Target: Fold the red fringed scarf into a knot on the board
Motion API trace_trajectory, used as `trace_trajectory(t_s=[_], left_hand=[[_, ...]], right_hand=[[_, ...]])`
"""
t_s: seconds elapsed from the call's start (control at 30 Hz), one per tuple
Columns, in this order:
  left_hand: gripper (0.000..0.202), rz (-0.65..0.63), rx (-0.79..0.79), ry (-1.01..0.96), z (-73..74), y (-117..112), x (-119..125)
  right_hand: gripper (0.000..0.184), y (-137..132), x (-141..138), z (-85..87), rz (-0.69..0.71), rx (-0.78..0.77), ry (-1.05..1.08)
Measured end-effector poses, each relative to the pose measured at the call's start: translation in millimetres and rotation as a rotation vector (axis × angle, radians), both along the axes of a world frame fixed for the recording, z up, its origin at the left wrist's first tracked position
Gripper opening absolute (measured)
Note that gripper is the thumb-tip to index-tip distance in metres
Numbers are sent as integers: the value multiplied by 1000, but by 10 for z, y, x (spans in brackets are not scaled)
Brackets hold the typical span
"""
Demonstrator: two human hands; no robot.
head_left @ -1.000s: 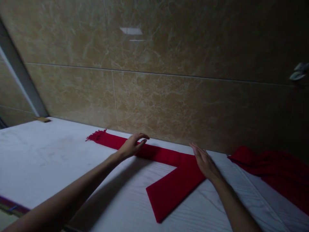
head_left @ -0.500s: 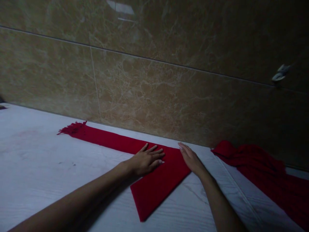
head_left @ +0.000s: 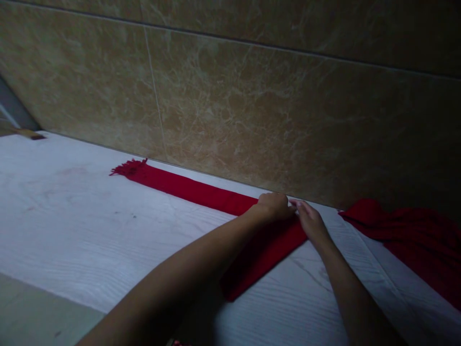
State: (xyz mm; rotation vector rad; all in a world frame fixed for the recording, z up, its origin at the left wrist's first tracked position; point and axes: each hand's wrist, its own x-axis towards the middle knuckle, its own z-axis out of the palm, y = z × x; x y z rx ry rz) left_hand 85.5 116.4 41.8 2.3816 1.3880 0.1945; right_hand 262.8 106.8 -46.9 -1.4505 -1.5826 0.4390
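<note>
A red fringed scarf (head_left: pixel 194 192) lies on the white wood-grain surface, one long strip running along the wall. At its right end it folds over at an angle, and a broad section slants down toward me. My left hand (head_left: pixel 274 205) is over the fold, its fingers curled closed on the cloth at the upper corner; my forearm covers part of the slanting section. Close beside it, my right hand (head_left: pixel 310 221) pinches the same corner with thumb and fingers. The fingertips of the two hands nearly meet, and the cloth between them is mostly hidden.
A second red cloth (head_left: pixel 414 235) lies bunched at the right against the wall. The brown marbled tile wall (head_left: pixel 234 105) rises directly behind the surface (head_left: pixel 118 245). At the far left are a grey post (head_left: pixel 16 108) and a small brown piece (head_left: pixel 32 133).
My left hand has moved right from lying flat on the scarf to the folded corner, its fingers now closed. My right hand has closed on the corner too. The view has tilted down.
</note>
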Motion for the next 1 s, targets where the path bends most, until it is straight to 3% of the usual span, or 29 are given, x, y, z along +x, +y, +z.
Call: trace_trajectory(t_s=[0.27,0.5,0.7,1.0], left_hand=[[60,-8,-64,65,15,140,159],[53,-41,-127,-28,41,155,176],[54,-16,-150,-30,-36,217,219],[49,-39,-91,-122,-168,188,156]], right_hand=[[58,29,22,-12,-25,-25,102],[61,5,-32,27,-34,6,129],[63,25,-12,-7,-17,-30,176],[55,13,-19,16,-22,6,47]])
